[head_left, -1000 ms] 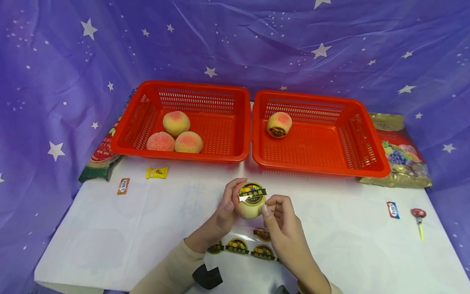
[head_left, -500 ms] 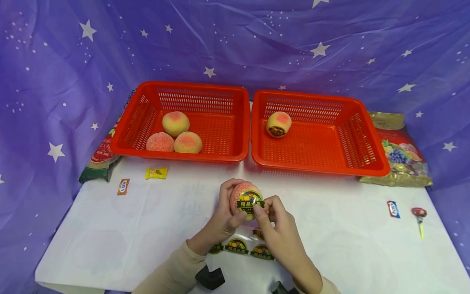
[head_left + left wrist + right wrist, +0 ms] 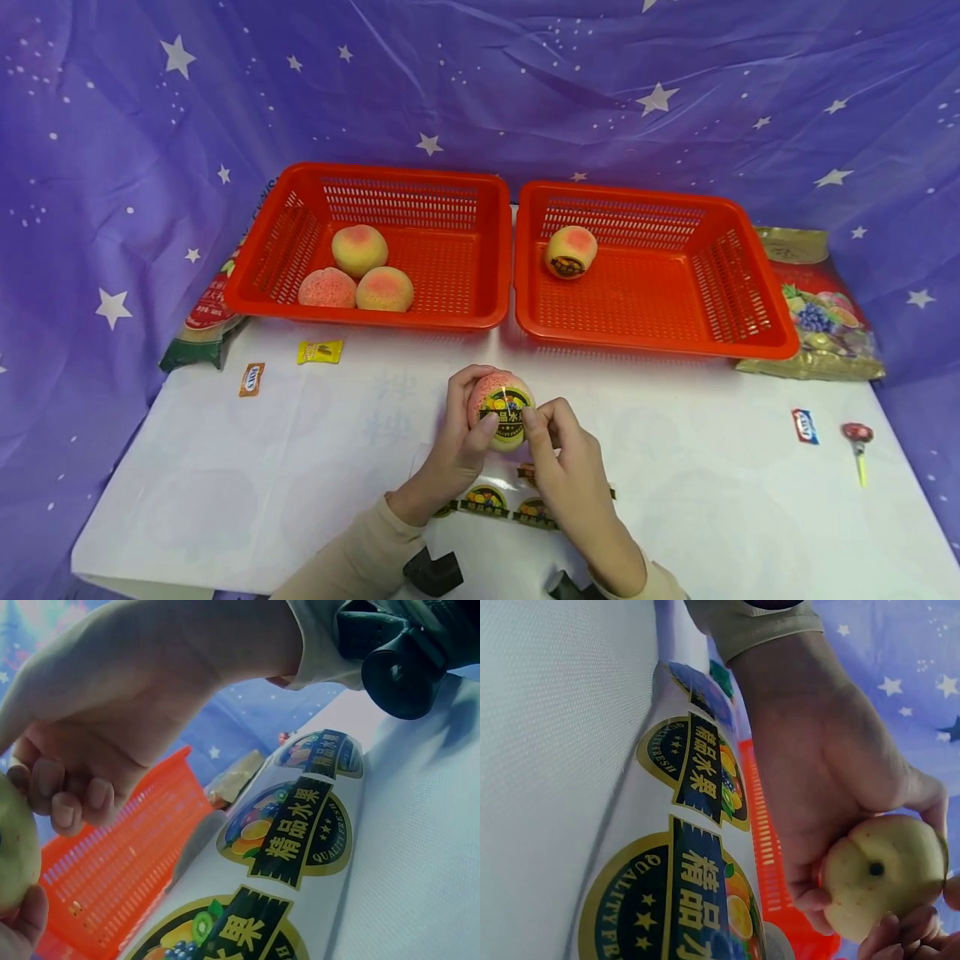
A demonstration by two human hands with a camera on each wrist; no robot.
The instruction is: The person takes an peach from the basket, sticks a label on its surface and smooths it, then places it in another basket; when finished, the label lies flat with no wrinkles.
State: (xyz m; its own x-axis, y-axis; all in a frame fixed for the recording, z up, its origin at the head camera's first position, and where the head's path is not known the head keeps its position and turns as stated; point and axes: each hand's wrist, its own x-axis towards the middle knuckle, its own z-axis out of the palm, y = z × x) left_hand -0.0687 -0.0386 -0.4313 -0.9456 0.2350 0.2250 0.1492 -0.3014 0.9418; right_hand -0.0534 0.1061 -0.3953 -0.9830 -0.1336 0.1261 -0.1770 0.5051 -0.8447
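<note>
One sheet of stickers (image 3: 484,500) lies nearest on the tabletop (image 3: 225,483), partly hidden by the right hand (image 3: 567,454). Just beyond it, a peach (image 3: 504,380) is between the two hands, with a sticker (image 3: 508,408) on its near side. The left hand (image 3: 454,446) has its grip closed round the left of the fruit, the thumb on the sticker. The right hand, its fingers curled, grips the right side, with the thumb at the sticker's right edge.

I judge that the step in hand is pressing this sticker flat. The next move calls for a firm rub toward the edges, while the left hand steadies the peach, so that no border lifts from the round skin.

At right lie a lollipop (image 3: 857,433) and a small candy (image 3: 806,427); at left, farther, two more candies (image 3: 320,352). Farther still, the left basket (image 3: 367,319) contains three peaches (image 3: 385,289), on which I see no sticker; the right basket (image 3: 652,340) contains one labelled peach (image 3: 573,242).
</note>
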